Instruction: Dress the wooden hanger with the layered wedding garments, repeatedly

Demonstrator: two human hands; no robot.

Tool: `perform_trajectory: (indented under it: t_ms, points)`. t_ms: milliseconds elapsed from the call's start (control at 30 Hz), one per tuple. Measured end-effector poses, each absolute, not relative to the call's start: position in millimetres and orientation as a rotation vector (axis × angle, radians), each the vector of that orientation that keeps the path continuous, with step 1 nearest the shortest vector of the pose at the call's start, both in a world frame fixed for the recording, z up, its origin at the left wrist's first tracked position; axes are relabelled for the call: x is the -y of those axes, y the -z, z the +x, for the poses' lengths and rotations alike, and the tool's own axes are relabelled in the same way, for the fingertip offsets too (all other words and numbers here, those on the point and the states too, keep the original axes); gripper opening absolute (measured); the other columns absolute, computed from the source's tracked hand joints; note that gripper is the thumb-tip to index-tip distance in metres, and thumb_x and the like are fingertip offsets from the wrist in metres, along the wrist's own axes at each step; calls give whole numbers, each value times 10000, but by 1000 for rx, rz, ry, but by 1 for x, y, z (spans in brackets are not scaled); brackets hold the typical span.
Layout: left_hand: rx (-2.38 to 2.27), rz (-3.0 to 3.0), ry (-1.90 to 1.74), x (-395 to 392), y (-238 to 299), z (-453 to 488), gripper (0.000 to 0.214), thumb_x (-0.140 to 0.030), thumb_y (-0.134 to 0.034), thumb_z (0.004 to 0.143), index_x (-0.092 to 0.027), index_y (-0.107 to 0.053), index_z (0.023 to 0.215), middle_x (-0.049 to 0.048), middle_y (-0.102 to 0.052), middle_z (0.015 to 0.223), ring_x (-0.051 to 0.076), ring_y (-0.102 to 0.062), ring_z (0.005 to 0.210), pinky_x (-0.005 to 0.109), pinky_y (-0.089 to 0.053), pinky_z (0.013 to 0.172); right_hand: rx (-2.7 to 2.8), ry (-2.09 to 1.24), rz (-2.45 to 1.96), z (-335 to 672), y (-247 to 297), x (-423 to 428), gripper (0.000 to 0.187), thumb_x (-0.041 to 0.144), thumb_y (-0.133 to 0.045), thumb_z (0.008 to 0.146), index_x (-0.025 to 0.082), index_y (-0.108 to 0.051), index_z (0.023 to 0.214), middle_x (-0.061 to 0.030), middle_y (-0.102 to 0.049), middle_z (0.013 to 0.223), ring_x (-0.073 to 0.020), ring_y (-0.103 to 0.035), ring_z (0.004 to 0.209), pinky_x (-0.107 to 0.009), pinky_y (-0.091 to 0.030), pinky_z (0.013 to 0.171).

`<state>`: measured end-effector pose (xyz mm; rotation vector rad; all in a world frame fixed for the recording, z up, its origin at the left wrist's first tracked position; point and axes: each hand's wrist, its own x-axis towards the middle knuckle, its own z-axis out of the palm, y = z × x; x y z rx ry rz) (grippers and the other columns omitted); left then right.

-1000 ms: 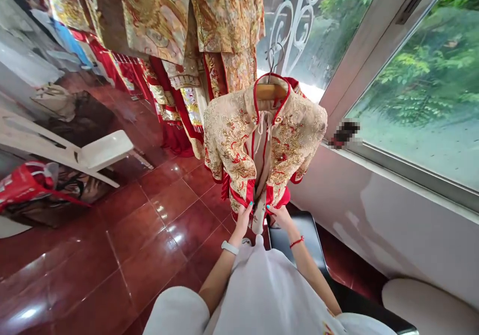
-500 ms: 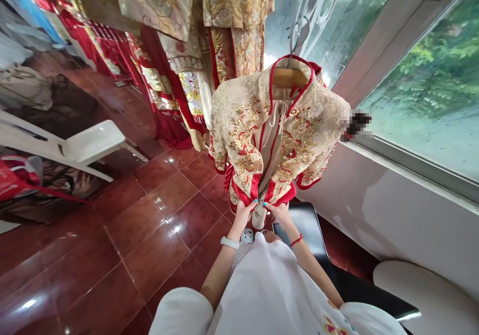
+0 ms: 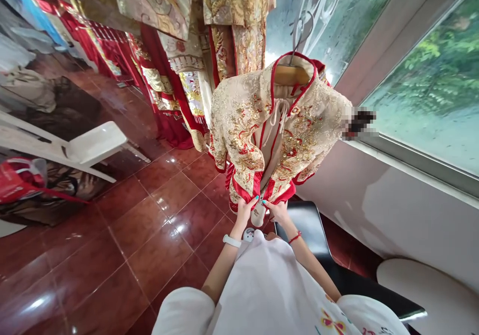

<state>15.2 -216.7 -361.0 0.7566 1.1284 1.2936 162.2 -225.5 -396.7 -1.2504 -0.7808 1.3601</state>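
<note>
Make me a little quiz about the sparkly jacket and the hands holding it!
1. True or false: the jacket hangs on a wooden hanger.
2. Which wrist wears the red bracelet? A: left. B: right. C: neither.
3. Fill in: the left hand and right hand both grip the jacket's red ____.
Key: 1 true; 2 B; 3 hem.

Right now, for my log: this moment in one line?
jacket on hanger | left hand grips hem | right hand grips hem
</note>
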Motion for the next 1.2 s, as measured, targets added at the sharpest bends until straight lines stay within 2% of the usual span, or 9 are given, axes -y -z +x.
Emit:
perform_trajectory:
  t_ms: [200,333,733,967,1200]
  points:
    - [-1158,773,-1248,220,362,19,352,-428,-834,632,-176,-597,569,-20,-589,551,141,-549,583,282,-454,622,743,-1359,-1238,163,390,222,405,433,-906,572,184,-745,849,-62,-779,904,-238,-698,812,-380,-574,821]
    - [-1181,779,-1246,221,364,24,404,-445,-834,635,-182,-543,535,-42,-523,517,108,-472,531,264,-416,580,760,-1391,-1212,165,387,220,380,431,-897,600,194,-739,851,-61,-775,932,-237,-698,855,-392,-563,873]
    - [-1226,786,-1271,221,368,32,380,-452,-842,641,-167,-601,573,-30,-559,542,117,-507,550,267,-428,583,702,-1362,-1198,163,382,219,403,409,-904,573,202,-720,865,-52,-764,922,-233,-703,843,-394,-566,862]
    - [-1258,777,-1286,222,369,38,402,-442,-844,629,-173,-562,530,-42,-515,510,104,-466,524,268,-415,564,695,-1327,-1178,165,382,217,310,353,-892,599,212,-707,804,-38,-750,882,-227,-698,879,-366,-561,869]
    - [-1281,772,-1285,222,369,41,354,-421,-861,616,-163,-622,570,-24,-562,529,131,-517,553,282,-435,572,677,-1260,-1212,163,379,216,417,382,-864,601,200,-716,946,-65,-755,952,-243,-692,901,-409,-557,906]
